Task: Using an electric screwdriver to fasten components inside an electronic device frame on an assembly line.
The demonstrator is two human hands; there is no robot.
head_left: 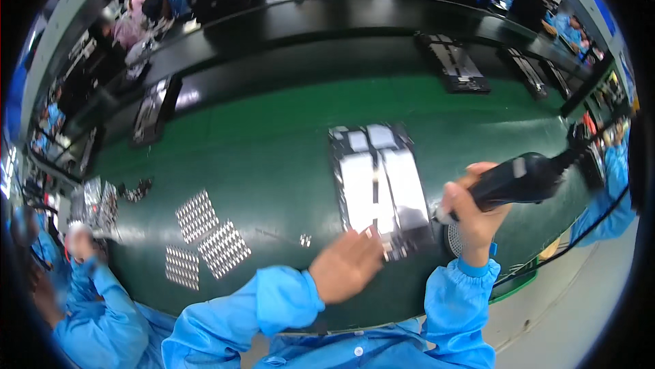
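An open tablet [399, 185] lies on the green work surface in front of me, its long silver-white battery cells facing up in a black frame. My right hand [475, 215] is wrapped round a black electric screwdriver [522, 181], whose tip end points left toward the tablet's lower right side. At the tablet's lower left corner is my left hand [348, 267], its fingers drawn together against the near edge. Motion blur hides what those fingertips pinch, if anything. Under the right hand, a round perforated grey-black piece [453, 239] is partly covered.
Left of the tablet lie several sheets of small silver parts [225, 249] and a tiny loose cluster [305, 240]. More tablets [454, 62] rest on the dark far belt. A co-worker's blue sleeve [112, 301] is at the lower left. A black cable [580, 236] hangs at right.
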